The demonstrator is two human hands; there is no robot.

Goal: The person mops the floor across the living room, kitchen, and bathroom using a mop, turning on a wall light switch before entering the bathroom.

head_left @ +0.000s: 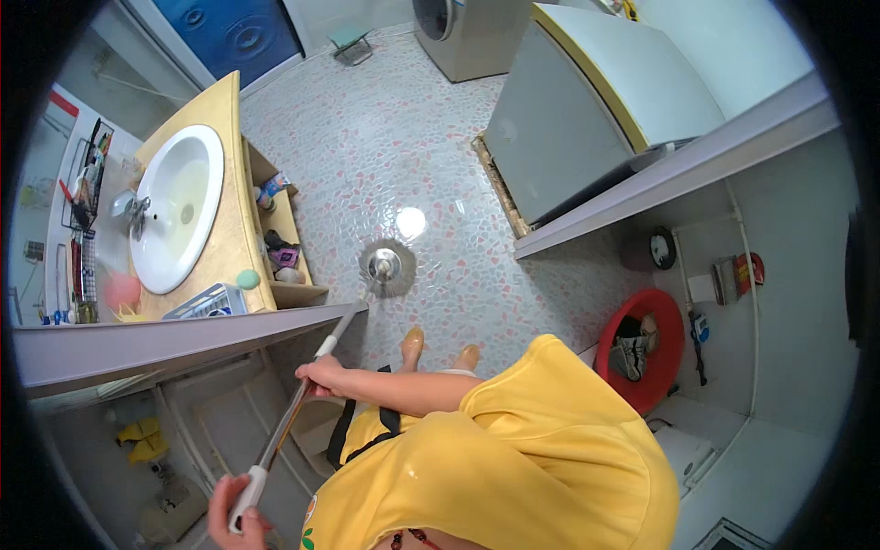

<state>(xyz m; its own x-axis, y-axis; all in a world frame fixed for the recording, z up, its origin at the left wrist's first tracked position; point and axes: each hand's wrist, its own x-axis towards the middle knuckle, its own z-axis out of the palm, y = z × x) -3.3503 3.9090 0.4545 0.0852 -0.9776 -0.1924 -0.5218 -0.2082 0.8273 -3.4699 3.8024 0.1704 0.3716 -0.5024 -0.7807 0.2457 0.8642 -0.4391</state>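
Observation:
A mop with a metal pole (pixel 280 427) slants across the lower left, and its round mop head (pixel 387 268) rests on the mosaic-patterned floor. Grey strands fan out around the silver disc of that head. My right hand (pixel 324 377) grips the pole partway down, with my bare forearm reaching across my body. Up at the pole's end, my left hand (pixel 237 512) has its fingers and thumb around the white handle grip (pixel 249 495). My feet, in yellowish slippers (pixel 412 341), stand just behind the mop head.
To the left is a vanity with a white washbasin (pixel 177 210) and open shelves (pixel 285 227). A grey refrigerator-like cabinet (pixel 557 124) and a washing machine (pixel 464 38) stand ahead. A red tub (pixel 641 395) holding shoes is at right. A small folding stool (pixel 350 45) sits far back.

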